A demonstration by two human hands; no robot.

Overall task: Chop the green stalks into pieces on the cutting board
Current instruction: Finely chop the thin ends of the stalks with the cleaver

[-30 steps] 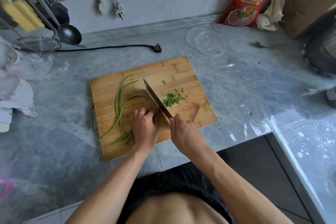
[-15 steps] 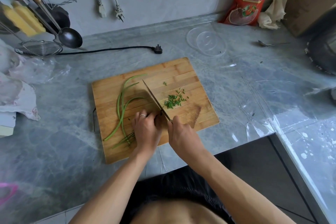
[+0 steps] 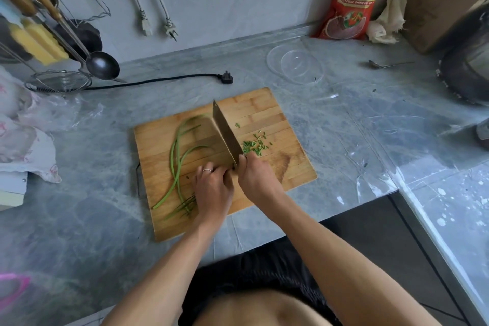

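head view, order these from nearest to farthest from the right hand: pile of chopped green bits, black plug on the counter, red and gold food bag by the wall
From the right hand:
1. Pile of chopped green bits, just beyond it on the wooden cutting board.
2. Black plug, past the board's far edge.
3. Red and gold food bag, at the wall, far right.

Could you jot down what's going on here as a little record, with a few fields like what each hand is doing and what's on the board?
surface: wooden cutting board on a grey counter
right hand: grips the cleaver
left hand: fingers curled, holding down the green stalks
already cut: small pile of chopped pieces right of the blade
still whole: long stalks left of the blade
nearby: clear lid, spoon, red bag
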